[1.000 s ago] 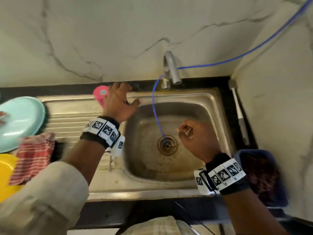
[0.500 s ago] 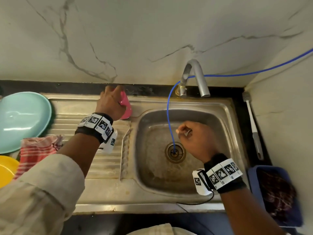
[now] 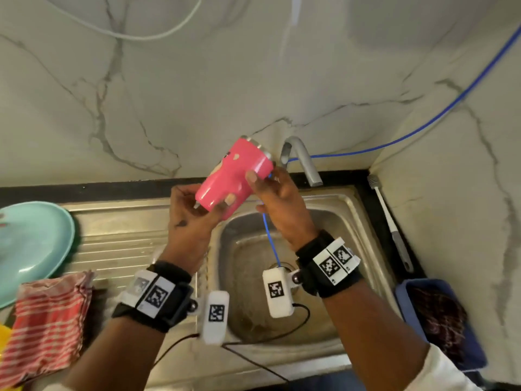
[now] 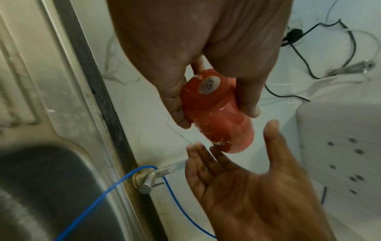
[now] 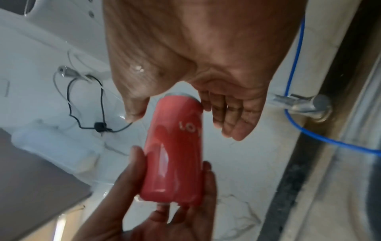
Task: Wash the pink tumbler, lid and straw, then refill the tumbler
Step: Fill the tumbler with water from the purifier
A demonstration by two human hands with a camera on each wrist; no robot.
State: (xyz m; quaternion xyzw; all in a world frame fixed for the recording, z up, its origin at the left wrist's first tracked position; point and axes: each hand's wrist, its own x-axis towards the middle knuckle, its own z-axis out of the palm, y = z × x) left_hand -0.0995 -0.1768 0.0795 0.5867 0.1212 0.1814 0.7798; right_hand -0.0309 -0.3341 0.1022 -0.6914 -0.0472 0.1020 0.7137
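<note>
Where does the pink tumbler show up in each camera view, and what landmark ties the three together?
Head: pink tumbler centre, tilted, above the sink's left edge.
Left wrist: centre, base with round sticker toward the camera.
Right wrist: centre, lengthwise, metal rim at top.
Shared landmark: the blue hose at the tap.

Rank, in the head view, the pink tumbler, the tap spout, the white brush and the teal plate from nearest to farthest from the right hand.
From the right hand:
1. Pink tumbler, touching its fingers.
2. Tap spout, just behind.
3. White brush, against the right wall.
4. Teal plate, far left.
</note>
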